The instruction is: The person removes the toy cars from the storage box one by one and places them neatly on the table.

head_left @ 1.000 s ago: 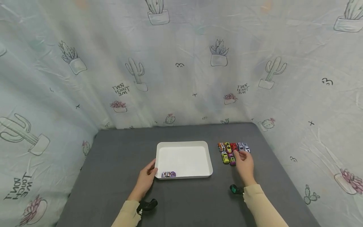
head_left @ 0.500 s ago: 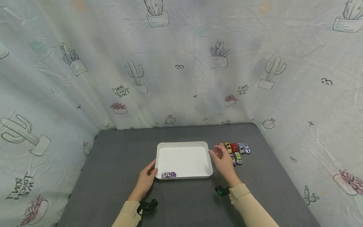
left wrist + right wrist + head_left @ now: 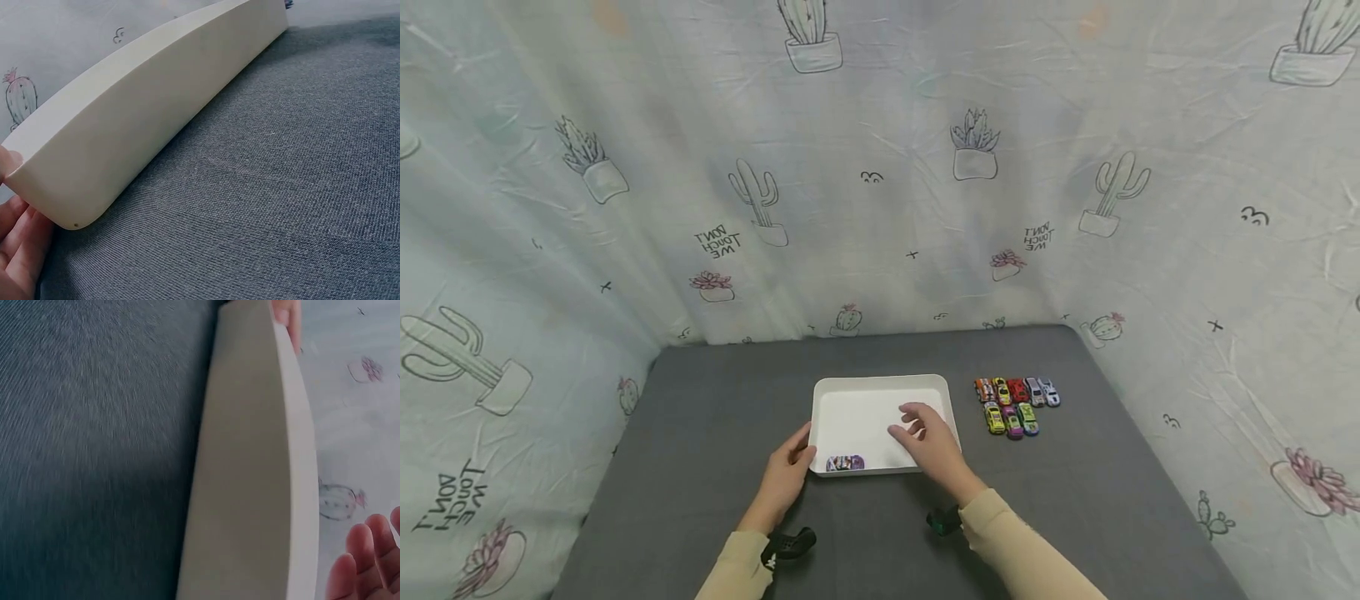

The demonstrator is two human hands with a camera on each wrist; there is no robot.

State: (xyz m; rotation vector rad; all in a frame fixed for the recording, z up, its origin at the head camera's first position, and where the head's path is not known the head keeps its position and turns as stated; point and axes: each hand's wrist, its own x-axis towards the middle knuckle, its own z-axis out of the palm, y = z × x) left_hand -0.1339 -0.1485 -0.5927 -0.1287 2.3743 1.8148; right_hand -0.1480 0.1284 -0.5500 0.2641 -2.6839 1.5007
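Note:
A shallow white tray (image 3: 880, 408) lies on the grey table, with one purple-and-white toy car (image 3: 846, 462) inside its near left corner. My left hand (image 3: 785, 479) holds the tray's left edge. In the left wrist view its thumb (image 3: 9, 162) lies over the rim and the other fingers sit against the outside near the bottom. Over the right half of the tray hovers my right hand (image 3: 934, 446), thumb and fingers apart, nothing visible between them. Loosely bent fingers of that hand (image 3: 369, 562) show beyond the tray wall (image 3: 244, 456) in the right wrist view.
Right of the tray, several toy cars stand in two rows: a red car (image 3: 1017, 390) is in the far row, a purple car (image 3: 1012, 422) in the near one. Behind the grey table (image 3: 730, 392) hangs a cactus-print curtain (image 3: 880, 208).
My right hand has moved left from the toy cars to above the tray, uncovering a green car in the near row. The left hand keeps its hold on the tray's edge.

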